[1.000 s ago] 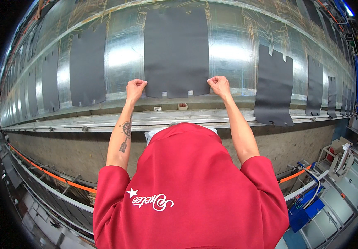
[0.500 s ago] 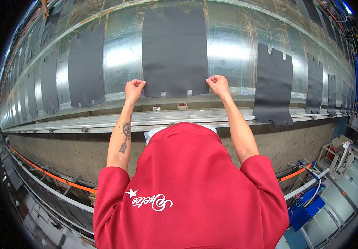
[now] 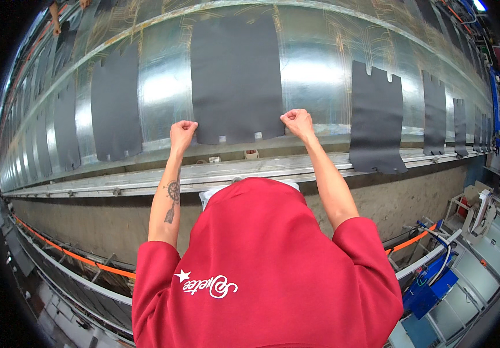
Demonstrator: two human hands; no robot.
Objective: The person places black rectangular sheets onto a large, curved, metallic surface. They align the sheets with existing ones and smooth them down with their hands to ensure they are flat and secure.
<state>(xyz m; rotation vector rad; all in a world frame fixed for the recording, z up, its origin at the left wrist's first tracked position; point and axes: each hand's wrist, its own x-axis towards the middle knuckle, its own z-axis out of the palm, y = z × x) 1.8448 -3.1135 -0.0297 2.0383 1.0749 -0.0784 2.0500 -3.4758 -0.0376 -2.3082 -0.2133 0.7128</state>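
A large dark grey sheet [image 3: 237, 81] with small notches along its near edge lies on a shiny metal table [image 3: 166, 81] in front of me. My left hand [image 3: 182, 134] pinches the sheet's near left edge between thumb and fingertips. At the near right edge my right hand [image 3: 299, 123] pinches it the same way. Both arms stretch forward, the hands about a sheet's width apart. To the right, another dark grey sheet [image 3: 376, 116] with two slots at its far end hangs over the table's near rail. On the left lies a further notched grey sheet [image 3: 115, 104].
A metal rail [image 3: 145, 181] runs along the table's near side. More grey sheets [image 3: 66, 129] continue to both sides. Behind me stretches an orange strip [image 3: 76, 253] on a frame, with a blue box [image 3: 432, 287] at lower right. Another person's hand [image 3: 56, 26] shows at far upper left.
The scene has shifted slightly left. The sheet's near edge and my left hand appear a little lower in the picture. Both hands keep their pinch on the sheet.
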